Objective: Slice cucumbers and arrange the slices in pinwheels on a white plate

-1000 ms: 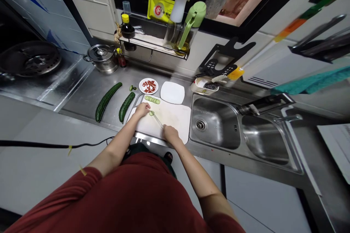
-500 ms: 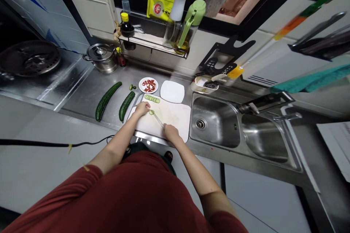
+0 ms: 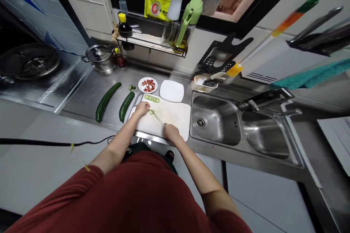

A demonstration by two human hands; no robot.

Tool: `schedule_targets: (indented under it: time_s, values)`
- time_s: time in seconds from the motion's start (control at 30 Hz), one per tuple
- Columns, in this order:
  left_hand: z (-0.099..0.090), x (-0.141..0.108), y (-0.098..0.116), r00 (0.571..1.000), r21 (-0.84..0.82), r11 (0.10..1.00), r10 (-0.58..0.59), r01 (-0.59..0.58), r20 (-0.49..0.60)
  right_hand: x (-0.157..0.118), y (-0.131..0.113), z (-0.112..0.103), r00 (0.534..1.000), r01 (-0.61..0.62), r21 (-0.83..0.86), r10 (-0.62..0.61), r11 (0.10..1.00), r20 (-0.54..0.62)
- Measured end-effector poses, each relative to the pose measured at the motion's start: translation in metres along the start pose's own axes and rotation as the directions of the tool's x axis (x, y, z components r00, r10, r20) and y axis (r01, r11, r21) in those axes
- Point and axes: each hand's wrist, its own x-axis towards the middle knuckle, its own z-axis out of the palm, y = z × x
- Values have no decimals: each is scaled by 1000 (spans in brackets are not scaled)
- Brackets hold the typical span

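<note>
My right hand (image 3: 171, 132) is wrapped round the handle of a kitchen knife (image 3: 158, 119), whose blade points up and left over the white cutting board (image 3: 175, 116). At the blade's tip is a pale green cucumber slice (image 3: 151, 111). My left hand (image 3: 142, 108) has its fingers bent and closed at the left edge of this slice, pinching it; the fingertips are small and partly hidden. A row of overlapping cucumber slices (image 3: 152, 98) lies along the board's back edge, just beyond my left hand.
Left of the board lie a cut cucumber (image 3: 127, 106), a whole cucumber (image 3: 108, 102) and small cucumber ends (image 3: 131, 87). Behind it stand a plate of chopped red pieces (image 3: 148, 79) and a white plate (image 3: 171, 91). A double sink (image 3: 216, 120) is on the right, a lidded pot (image 3: 101, 58) back left.
The view has shifted very slightly. Both hands, the knife and the cucumber slice stay in nearly the same places.
</note>
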Motion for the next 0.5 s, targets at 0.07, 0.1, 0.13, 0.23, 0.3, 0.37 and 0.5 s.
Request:
schedule_targets:
  time_s: [0.07,0.1,0.13,0.23,0.3,0.37,0.5]
  values:
    - [0,0,0,1000,2,1000,0,0,6,-1,0,0,1000,2,2,-2,1000,-7]
    - [-1,-1,1,1000,2,1000,0,0,6,-3,1,1,1000,3,3,-3,1000,-8]
    - [-1,-1,1,1000,2,1000,1,-1,5,-5,2,2,1000,3,2,-3,1000,-9]
    - [-2,-2,2,1000,0,1000,0,0,0,-12,7,4,1000,-3,-1,3,1000,-1]
    - [-3,-2,3,1000,2,1000,-9,9,4,-16,8,5,1000,-11,1,11,1000,8]
    - [-4,-2,4,1000,3,1000,-18,18,11,-18,8,5,1000,-21,4,21,1000,17]
    - [-4,-2,5,1000,0,1000,-20,20,14,-15,4,2,999,-35,10,35,999,28]
